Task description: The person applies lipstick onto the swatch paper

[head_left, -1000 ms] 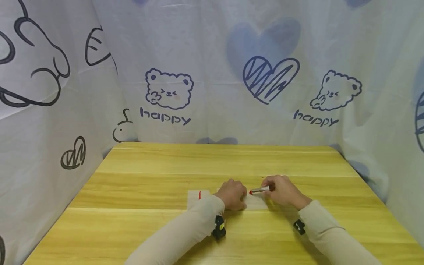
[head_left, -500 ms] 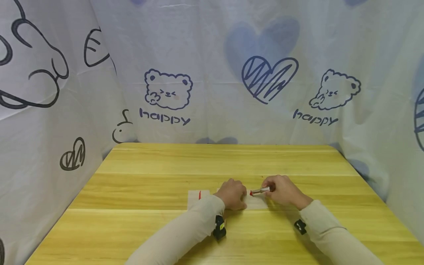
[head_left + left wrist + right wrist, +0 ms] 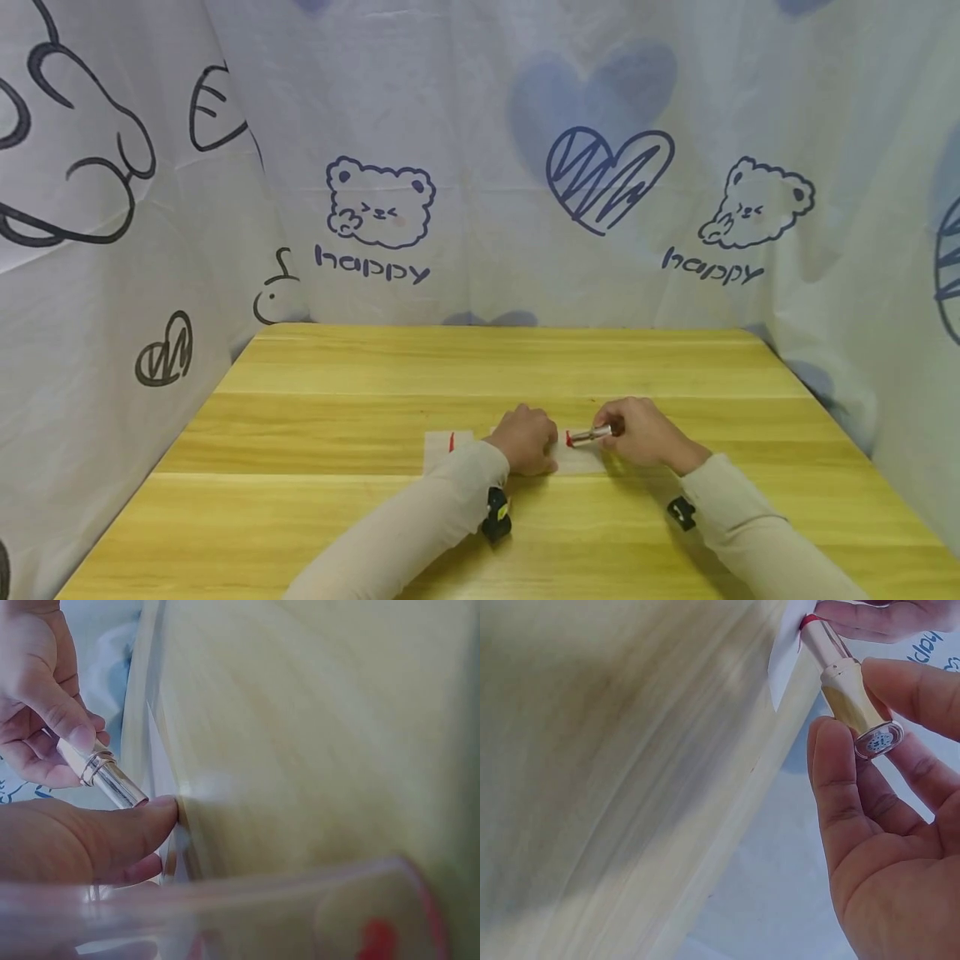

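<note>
The white cloth (image 3: 472, 125) printed with bears and hearts closes off the far side and both flanks. Before it lies the wooden table (image 3: 337, 358), its far edge straight, its left and right edges slanting outward toward the near side. Wood runs on well beyond the hands to the far edge, and to either side of them.

Two pale sleeves reach in from the near side, the left sleeve (image 3: 405, 521) slanting right, the right sleeve (image 3: 757, 533) slanting left. The left hand (image 3: 522, 442) lies knuckles up over the right sheet, fingers bent downward; whether it grips anything beneath is hidden. Just to its right, the right hand (image 3: 641, 432) pinches the lipstick between thumb and fingers.

The right sheet (image 3: 585, 460) reaches from under the left hand toward the right hand, its near edge showing between them. The left sheet (image 3: 437, 452) is partly covered by the left sleeve.

The metallic lipstick (image 3: 592, 434) tilts over the right sheet, its red tip pointing left, at a short red mark (image 3: 567, 436). A thin red stroke (image 3: 452, 442) crosses the left sheet.
</note>
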A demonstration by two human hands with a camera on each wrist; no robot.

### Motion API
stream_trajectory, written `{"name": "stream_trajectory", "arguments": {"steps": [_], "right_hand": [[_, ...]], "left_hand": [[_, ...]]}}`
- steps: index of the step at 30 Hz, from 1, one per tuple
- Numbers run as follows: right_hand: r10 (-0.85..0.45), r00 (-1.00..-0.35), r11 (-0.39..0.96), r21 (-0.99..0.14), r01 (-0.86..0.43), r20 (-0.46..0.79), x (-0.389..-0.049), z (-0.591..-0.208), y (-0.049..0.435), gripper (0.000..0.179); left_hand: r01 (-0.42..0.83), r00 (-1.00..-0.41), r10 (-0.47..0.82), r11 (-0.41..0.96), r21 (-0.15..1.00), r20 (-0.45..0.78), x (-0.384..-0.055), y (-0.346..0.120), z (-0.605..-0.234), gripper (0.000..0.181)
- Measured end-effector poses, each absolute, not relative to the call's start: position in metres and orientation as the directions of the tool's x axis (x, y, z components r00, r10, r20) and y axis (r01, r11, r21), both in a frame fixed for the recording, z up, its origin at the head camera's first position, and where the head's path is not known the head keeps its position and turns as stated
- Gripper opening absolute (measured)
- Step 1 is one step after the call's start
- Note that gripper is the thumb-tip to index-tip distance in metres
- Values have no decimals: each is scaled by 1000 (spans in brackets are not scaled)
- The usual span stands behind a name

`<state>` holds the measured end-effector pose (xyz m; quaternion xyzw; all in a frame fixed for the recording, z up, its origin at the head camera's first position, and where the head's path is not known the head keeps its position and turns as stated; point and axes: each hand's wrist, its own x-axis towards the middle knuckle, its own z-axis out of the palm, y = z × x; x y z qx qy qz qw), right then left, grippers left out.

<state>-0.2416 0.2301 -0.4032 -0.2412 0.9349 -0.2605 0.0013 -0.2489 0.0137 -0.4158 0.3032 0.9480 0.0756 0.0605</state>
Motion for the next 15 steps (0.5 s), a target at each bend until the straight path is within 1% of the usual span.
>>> {"name": "stream_trajectory", "arguments": {"steps": [15], "right_hand": [[-481,-869,738,-482,-473,117,-237,-398,231,10]], "left_hand": [[563,-809,582,806,184,-75,-250,14,-417,33]]}}
